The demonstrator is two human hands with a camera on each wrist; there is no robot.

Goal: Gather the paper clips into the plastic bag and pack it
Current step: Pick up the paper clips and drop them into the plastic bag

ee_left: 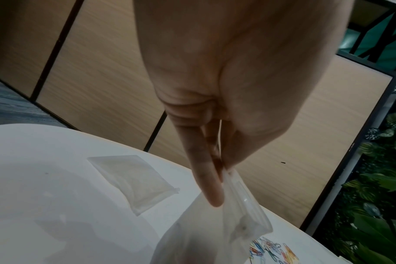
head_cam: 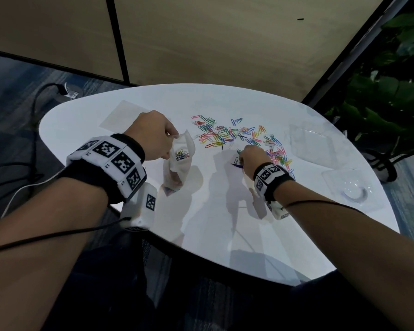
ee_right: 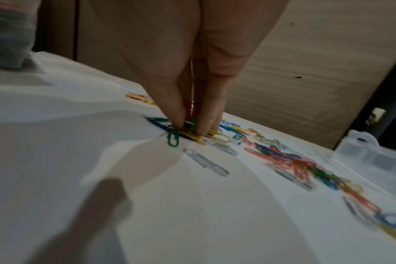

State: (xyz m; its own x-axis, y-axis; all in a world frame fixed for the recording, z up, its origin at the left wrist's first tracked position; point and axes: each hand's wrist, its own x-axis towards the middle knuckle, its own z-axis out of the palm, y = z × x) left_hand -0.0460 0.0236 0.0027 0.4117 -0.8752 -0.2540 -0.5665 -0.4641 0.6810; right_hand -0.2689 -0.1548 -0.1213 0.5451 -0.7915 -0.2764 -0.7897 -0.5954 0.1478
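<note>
Coloured paper clips (head_cam: 234, 137) lie scattered over the middle and right of the white table (head_cam: 225, 211). My left hand (head_cam: 153, 136) pinches the rim of a clear plastic bag (head_cam: 178, 161) and holds it up with its mouth open; a few clips (head_cam: 182, 154) lie inside. The wrist view shows the thumb and fingers (ee_left: 211, 189) clamped on the bag's zip edge (ee_left: 244, 200). My right hand (head_cam: 251, 156) is down at the near edge of the pile, its fingertips (ee_right: 181, 117) pinching together a few clips (ee_right: 192, 136) on the tabletop.
A second, flat plastic bag (head_cam: 121, 115) lies at the table's back left. Clear plastic packaging (head_cam: 313, 139) and a clear lid (head_cam: 351, 189) sit on the right. A wood-panel wall stands behind, plants at the right, and cables hang off the left edge.
</note>
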